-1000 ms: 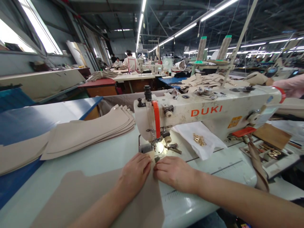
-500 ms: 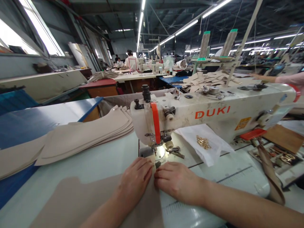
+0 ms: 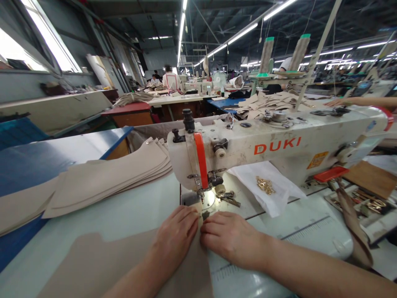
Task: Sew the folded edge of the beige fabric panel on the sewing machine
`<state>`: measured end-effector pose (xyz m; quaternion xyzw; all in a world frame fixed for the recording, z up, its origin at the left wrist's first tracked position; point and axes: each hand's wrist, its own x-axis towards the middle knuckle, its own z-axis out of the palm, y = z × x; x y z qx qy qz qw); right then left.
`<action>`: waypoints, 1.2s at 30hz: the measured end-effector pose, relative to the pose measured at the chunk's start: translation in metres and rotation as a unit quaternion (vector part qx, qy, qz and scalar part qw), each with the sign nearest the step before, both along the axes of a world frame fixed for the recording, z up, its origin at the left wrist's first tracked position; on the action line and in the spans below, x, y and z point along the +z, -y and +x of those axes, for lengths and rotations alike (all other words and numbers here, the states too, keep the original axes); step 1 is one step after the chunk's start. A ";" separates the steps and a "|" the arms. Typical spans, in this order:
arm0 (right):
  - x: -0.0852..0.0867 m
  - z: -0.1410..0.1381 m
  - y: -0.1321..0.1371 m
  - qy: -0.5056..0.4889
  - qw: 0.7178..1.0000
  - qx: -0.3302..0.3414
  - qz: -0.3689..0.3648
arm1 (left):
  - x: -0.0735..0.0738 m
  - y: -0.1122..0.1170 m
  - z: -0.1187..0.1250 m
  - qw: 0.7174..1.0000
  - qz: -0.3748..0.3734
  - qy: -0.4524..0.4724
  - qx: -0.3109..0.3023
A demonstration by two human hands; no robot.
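Observation:
A flat beige fabric panel point(image 3: 105, 250) lies on the sewing table, its narrow end reaching the needle area point(image 3: 203, 195) of a white sewing machine point(image 3: 238, 145). My left hand point(image 3: 177, 231) rests on this panel just in front of the needle, fingers bent and pressed together on it. Close beside it, my right hand point(image 3: 231, 238) pinches the panel's right edge with curled fingers. The fingertips of both hands nearly meet, and the exact grip underneath is hidden. A lamp lights the round needle plate point(image 3: 209, 200).
Stacked beige panels point(image 3: 114, 178) lie to the left. Right of the needle are small metal parts point(image 3: 229, 199) and a white sheet point(image 3: 276, 196) bearing gold-coloured hardware point(image 3: 264, 185). A tray point(image 3: 369, 211) stands far right. Another person's hand point(image 3: 341, 102) reaches in behind the machine.
My hands and the panel stay almost in place; the view shifts slightly. Behind the machine, the other person's arm has shifted, and a white-covered head now shows beside the thread cones.

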<state>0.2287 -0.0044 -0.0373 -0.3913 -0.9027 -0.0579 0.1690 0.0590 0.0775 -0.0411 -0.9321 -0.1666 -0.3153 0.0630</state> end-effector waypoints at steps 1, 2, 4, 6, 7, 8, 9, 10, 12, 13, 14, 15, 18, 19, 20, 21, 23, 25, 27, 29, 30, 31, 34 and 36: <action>0.000 0.000 0.000 -0.001 1.000 -0.001 0.002 | 0.000 0.000 0.000 1.000 0.003 0.003 -0.001; -0.001 0.000 0.000 -0.001 1.000 -0.003 0.003 | 0.000 0.000 0.000 1.000 0.005 0.005 -0.001; -0.001 -0.001 0.000 0.000 1.000 -0.006 0.005 | 0.000 0.000 0.001 1.000 0.006 0.010 -0.001; -0.001 -0.001 0.000 0.001 1.000 -0.006 0.003 | 0.000 0.000 0.001 1.000 0.003 0.014 -0.002; -0.001 -0.001 0.000 0.000 1.000 -0.005 0.003 | 0.000 0.000 0.001 1.000 0.003 0.014 -0.002; -0.001 -0.001 0.001 -0.001 1.000 -0.005 0.003 | -0.001 0.000 0.000 1.000 0.003 0.016 -0.002; 0.000 -0.001 0.001 -0.002 1.000 -0.004 0.003 | -0.001 0.000 0.000 1.000 0.004 0.017 -0.001; 0.000 -0.001 0.001 -0.002 1.000 -0.004 0.003 | -0.001 0.000 0.000 1.000 0.003 0.018 -0.001; 0.000 -0.001 0.000 -0.004 1.000 -0.003 0.003 | -0.001 0.001 0.000 1.000 0.000 0.019 0.000; 0.000 -0.001 0.000 -0.005 1.000 -0.002 0.002 | -0.001 0.001 0.000 1.000 -0.001 0.020 0.000; 0.000 -0.001 0.000 -0.006 1.000 -0.002 0.001 | 0.000 0.002 0.000 1.000 -0.003 0.019 0.000; 0.000 -0.001 0.000 -0.007 1.000 -0.002 0.001 | 0.000 0.002 0.000 1.000 -0.004 0.017 -0.001; -0.001 -0.001 -0.002 -0.010 1.000 -0.014 0.008 | 0.000 0.003 -0.001 1.000 -0.003 0.008 0.001; -0.001 -0.001 -0.002 -0.010 1.000 -0.021 0.012 | 0.001 0.003 -0.001 1.000 -0.003 0.004 0.001; -0.001 -0.001 -0.003 -0.011 0.999 -0.027 0.017 | 0.001 0.003 -0.001 1.000 -0.004 0.000 0.001; -0.002 -0.002 -0.003 -0.013 0.999 -0.033 0.022 | 0.002 0.003 -0.001 1.000 -0.006 -0.003 0.000; -0.002 -0.002 -0.004 -0.016 0.999 -0.042 0.030 | 0.003 0.003 -0.002 1.000 -0.015 -0.006 -0.002; -0.002 -0.003 -0.004 -0.019 0.998 -0.050 0.031 | 0.003 0.003 -0.002 1.000 -0.023 -0.005 -0.002; -0.001 -0.004 -0.004 -0.018 0.998 -0.056 0.024 | 0.003 0.003 -0.004 1.000 -0.031 0.001 -0.001; 0.000 -0.004 -0.004 -0.013 0.998 -0.060 0.017 | 0.002 0.004 -0.006 0.999 -0.039 0.006 0.000; 0.000 -0.005 -0.004 -0.010 0.998 -0.061 0.015 | 0.002 0.005 -0.007 0.999 -0.042 0.007 0.001; 0.001 -0.006 -0.004 -0.006 0.998 -0.062 0.013 | 0.002 0.006 -0.008 0.999 -0.045 0.009 0.002; 0.002 -0.008 -0.004 0.004 0.998 -0.063 0.009 | 0.002 0.009 -0.011 0.999 -0.050 0.012 0.004; 0.003 -0.008 -0.004 0.011 0.998 -0.063 0.005 | 0.003 0.009 -0.011 0.999 -0.052 0.012 0.003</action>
